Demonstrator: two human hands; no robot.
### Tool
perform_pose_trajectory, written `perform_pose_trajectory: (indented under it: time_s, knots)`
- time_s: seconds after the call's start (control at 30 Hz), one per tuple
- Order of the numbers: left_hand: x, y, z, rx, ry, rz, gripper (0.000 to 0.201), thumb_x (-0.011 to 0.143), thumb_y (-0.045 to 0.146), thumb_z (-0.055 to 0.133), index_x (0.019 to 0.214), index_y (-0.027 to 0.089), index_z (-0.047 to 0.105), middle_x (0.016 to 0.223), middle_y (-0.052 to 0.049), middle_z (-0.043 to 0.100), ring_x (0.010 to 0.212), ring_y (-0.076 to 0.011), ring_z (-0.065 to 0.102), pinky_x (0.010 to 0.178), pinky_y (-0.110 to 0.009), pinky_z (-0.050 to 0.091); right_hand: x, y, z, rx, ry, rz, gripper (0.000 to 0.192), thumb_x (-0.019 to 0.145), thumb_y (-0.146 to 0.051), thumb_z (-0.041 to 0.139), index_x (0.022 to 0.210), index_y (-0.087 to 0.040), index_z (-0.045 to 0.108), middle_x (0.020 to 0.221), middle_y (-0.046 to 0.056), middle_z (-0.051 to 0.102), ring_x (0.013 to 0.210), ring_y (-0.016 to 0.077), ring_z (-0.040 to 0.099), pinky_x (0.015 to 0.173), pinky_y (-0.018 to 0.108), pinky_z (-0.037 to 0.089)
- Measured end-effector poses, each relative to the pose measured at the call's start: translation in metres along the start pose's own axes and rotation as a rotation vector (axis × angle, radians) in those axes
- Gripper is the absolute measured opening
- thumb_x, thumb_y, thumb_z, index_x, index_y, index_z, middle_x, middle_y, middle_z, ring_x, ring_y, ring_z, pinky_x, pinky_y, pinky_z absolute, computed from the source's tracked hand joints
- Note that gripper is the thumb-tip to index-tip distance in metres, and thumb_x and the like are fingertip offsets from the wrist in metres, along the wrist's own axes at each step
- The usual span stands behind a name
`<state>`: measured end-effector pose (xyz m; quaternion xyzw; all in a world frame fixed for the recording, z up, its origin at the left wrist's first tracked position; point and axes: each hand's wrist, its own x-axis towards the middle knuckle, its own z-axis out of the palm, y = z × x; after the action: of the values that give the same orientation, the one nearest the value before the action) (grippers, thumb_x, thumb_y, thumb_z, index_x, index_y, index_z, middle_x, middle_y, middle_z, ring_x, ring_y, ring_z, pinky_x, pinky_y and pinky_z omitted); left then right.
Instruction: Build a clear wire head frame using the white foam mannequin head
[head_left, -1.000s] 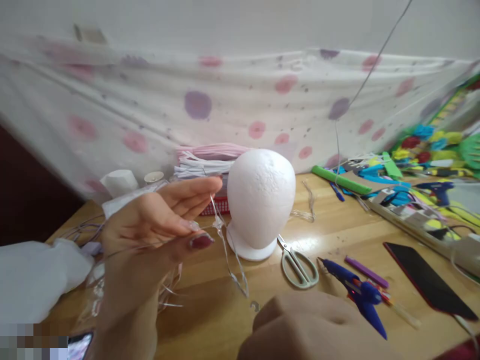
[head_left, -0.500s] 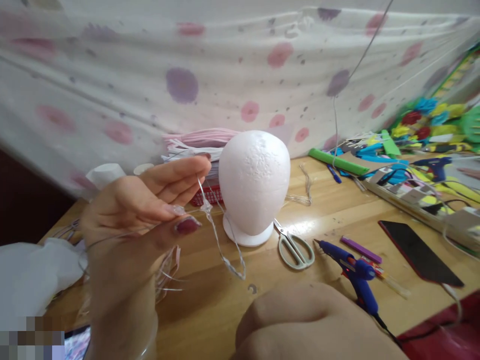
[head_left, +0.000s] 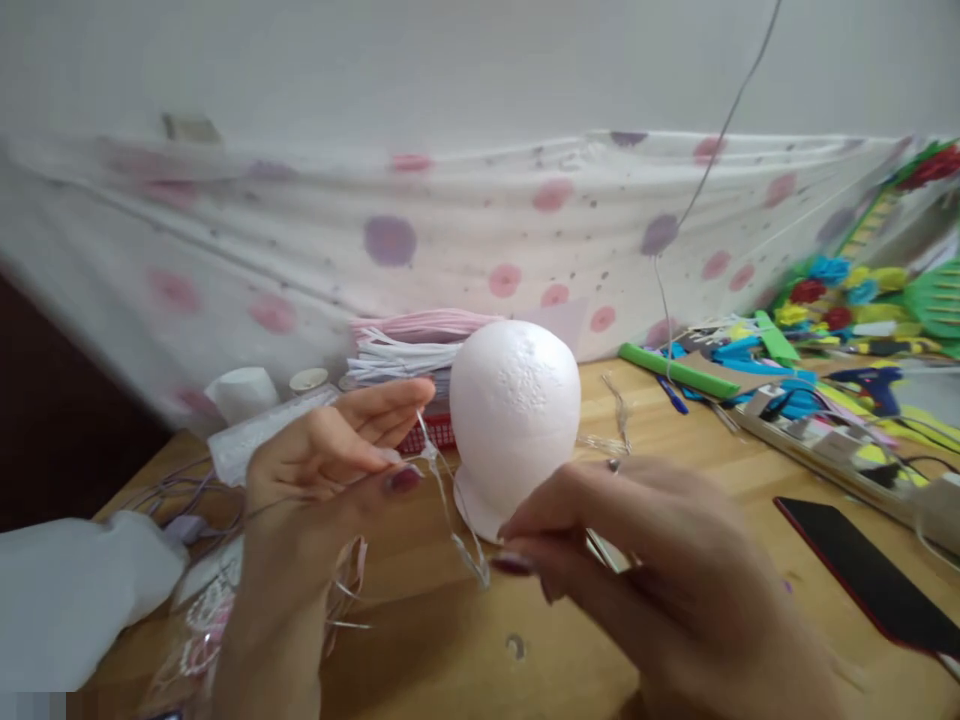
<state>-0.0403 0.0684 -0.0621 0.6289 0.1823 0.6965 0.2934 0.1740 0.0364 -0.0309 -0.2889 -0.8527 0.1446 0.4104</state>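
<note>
We see a spotted cloth (head_left: 465,230) hanging along the wall behind a wooden worktop (head_left: 697,470), the largest things in view. On the worktop's far right lies a heap of coloured craft pieces (head_left: 847,300), with a dark phone (head_left: 870,575) flat in front of it. At the left edge sits a white cloth bundle (head_left: 67,590).

Near the middle stands a white foam head (head_left: 516,405) on its round base, upright, with a stack of pink and white strips (head_left: 409,345) just behind it to the left.

Our left hand (head_left: 330,465) is raised beside the foam head, palm turned up, its fingers (head_left: 397,395) curled loosely; thumb and forefinger pinch a thin clear wire (head_left: 450,500) with small beads on it. The wire hangs down from that pinch in a loop in front of the foam head's base, ending just above the worktop.

Our right hand (head_left: 652,560) is in front of the foam head's base, blurred, back of the hand toward us. Its fingers (head_left: 525,560) are drawn together and point left at the low end of the wire loop; we cannot tell whether they touch or grip it. A ring shows on one finger.

More loops of wire (head_left: 341,590) trail below the left wrist, and a small ring-shaped bit (head_left: 514,645) lies on the worktop between the hands.
</note>
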Motion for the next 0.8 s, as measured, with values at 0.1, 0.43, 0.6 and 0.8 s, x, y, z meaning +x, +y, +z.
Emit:
perform_pose_trajectory:
  time_s: [0.1,0.43,0.6,0.8]
  knots:
    - [-0.001,0.001,-0.001,-0.041,0.016,-0.034,0.017,0.073,0.009,0.081,0.073,0.022,0.071,0.113,0.000,0.077,0.109,-0.0207,0.072,0.097,-0.032,0.059,0.008,0.014,-0.004,0.017,0.129,0.020,0.018,0.092,-0.027,0.065,0.075,-0.021,0.060,0.056,-0.007,0.059,0.049,0.0054,0.051,0.048,0.016,0.039]
    - [-0.007,0.019,0.001,-0.131,-0.049,0.016,0.020,0.077,0.006,0.078,0.083,0.024,0.075,0.122,0.002,0.074,0.118,-0.0163,0.067,0.106,-0.025,0.052,0.012,0.001,0.007,0.294,0.021,0.128,0.019,0.090,-0.038,0.065,0.080,-0.022,0.066,0.070,-0.002,0.065,0.062,0.0105,0.060,0.056,0.020,0.048]
    - [-0.010,0.022,0.002,-0.097,-0.026,0.048,0.023,0.077,0.004,0.077,0.086,0.024,0.074,0.123,0.002,0.073,0.120,-0.0167,0.065,0.107,-0.026,0.051,0.009,-0.008,0.013,0.233,-0.079,0.160,0.017,0.082,-0.040,0.073,0.078,-0.025,0.067,0.071,-0.004,0.068,0.066,0.0121,0.062,0.059,0.021,0.048]
    - [-0.010,0.022,0.000,-0.070,-0.013,0.063,0.022,0.077,0.004,0.077,0.086,0.025,0.074,0.124,0.002,0.073,0.120,-0.0188,0.065,0.106,-0.028,0.053,0.008,-0.010,0.020,0.173,-0.087,0.137,0.011,0.080,-0.023,0.075,0.074,-0.024,0.066,0.068,-0.006,0.068,0.061,0.0098,0.064,0.057,0.017,0.050]
